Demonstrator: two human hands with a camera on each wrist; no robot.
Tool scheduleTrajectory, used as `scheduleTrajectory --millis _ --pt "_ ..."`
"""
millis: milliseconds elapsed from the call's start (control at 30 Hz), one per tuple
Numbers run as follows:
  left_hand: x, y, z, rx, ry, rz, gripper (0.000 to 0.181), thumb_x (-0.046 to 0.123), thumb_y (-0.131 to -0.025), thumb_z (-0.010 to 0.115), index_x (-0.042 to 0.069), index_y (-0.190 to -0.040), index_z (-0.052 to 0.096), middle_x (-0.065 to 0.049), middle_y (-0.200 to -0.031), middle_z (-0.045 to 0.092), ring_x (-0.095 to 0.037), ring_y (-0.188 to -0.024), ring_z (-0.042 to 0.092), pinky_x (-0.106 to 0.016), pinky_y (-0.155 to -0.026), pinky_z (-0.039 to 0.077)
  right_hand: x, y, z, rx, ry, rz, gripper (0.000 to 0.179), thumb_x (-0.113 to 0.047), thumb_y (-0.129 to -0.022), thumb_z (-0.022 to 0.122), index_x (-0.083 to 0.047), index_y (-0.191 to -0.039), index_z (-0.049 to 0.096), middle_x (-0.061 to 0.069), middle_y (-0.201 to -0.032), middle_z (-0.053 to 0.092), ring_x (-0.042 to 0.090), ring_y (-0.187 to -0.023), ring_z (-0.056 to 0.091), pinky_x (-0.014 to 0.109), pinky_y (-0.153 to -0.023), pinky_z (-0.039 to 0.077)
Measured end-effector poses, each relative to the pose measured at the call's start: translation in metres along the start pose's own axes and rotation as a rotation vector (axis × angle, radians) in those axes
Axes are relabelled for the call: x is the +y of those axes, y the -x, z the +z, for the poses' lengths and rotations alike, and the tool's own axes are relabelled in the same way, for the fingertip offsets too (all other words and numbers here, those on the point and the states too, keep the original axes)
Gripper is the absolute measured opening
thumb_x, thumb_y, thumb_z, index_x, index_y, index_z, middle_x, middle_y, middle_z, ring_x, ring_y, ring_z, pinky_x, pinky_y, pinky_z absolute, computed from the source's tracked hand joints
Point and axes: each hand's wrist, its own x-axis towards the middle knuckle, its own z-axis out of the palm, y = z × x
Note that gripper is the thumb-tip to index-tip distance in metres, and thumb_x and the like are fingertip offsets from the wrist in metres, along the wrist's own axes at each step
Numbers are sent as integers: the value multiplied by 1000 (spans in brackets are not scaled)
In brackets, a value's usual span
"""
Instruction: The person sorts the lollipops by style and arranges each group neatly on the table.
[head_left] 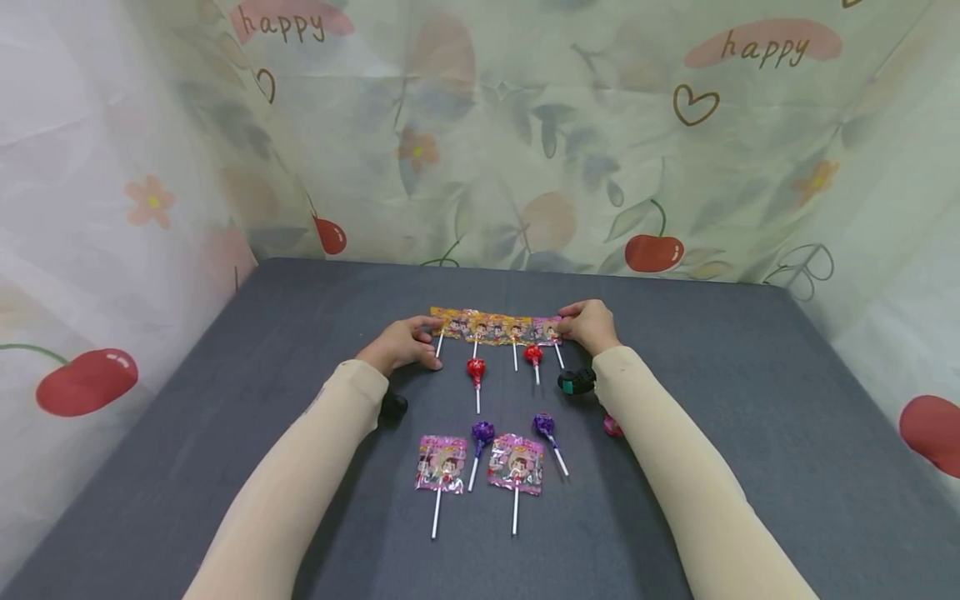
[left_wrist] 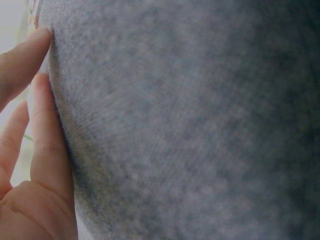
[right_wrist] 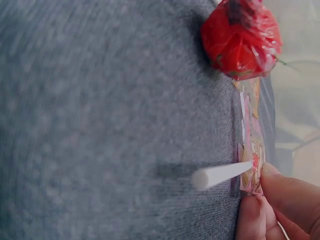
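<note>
A row of flat lollipops in orange wrappers (head_left: pixel 495 328) lies across the table, with a pink-wrapped lollipop (head_left: pixel 547 330) at its right end. My right hand (head_left: pixel 591 325) pinches the edge of that pink wrapper between thumb and fingers; its white stick (right_wrist: pixel 220 175) points at the camera in the right wrist view. At the row's left end is my left hand (head_left: pixel 405 343), its fingers spread and fairly straight, an index fingertip at the wrapper edge. Whether it presses the wrapper is hard to tell. Below the row lie two red round lollipops (head_left: pixel 476 372), one larger in the right wrist view.
Nearer to me lie two purple round lollipops (head_left: pixel 483 432) and two flat pink-wrapped lollipops (head_left: pixel 441 463). A pink round candy (head_left: pixel 612 426) is partly hidden by the right sleeve. Patterned cloth (head_left: pixel 480 167) hangs behind and beside the grey table (head_left: pixel 337 283).
</note>
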Motion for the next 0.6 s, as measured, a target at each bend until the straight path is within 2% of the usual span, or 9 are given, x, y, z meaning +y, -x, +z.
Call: scheduleTrajectory --millis 167,367,500,600 --pt "0 -2 0 2 -8 -5 77 -8 -73 78 18 -141 51 -13 -117 51 -16 -95 58 -24 -76 47 1 -1 0 -8 -33 33 34 -11 -90 68 -1 -122 65 18 -124 63 22 -93 60 34 -89 52" --pt "0 -1 0 -7 -5 9 77 -8 -73 79 17 -141 51 -14 -118 51 -16 -95 58 -23 -74 46 -8 0 -5 -64 -147 29 38 -12 -94 63 4 -128 57 22 -128 59 29 -109 63 36 -94 50" --pt "1 -1 0 -3 -5 10 77 -7 -73 79 16 -141 51 -14 -118 51 -16 -96 58 -23 -75 46 -25 14 -16 -116 -211 -77 40 -15 -98 57 4 -133 53 22 -135 53 35 -122 55 42 -100 45" --pt "1 0 0 -2 -15 4 76 -6 -74 79 17 -141 51 -15 -120 51 -17 -98 58 -24 -77 46 -38 32 -24 -167 -263 -180 43 -18 -98 57 2 -136 50 21 -137 50 35 -125 53 43 -103 43"
